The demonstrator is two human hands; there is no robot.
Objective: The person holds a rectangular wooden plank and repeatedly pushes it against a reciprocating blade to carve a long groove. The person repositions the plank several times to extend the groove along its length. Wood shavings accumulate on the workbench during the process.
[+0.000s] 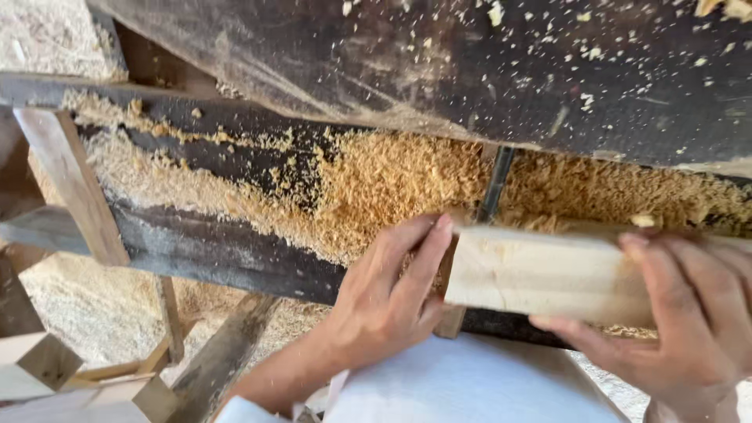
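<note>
Between left hand (388, 294) and right hand (681, 313), pale wood block (540, 274), gripped at both ends.

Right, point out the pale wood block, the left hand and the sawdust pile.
pale wood block (540, 278), head view, middle of its front face.
left hand (388, 301), head view, back of the hand.
sawdust pile (392, 180), head view, thick middle of the heap.
</note>
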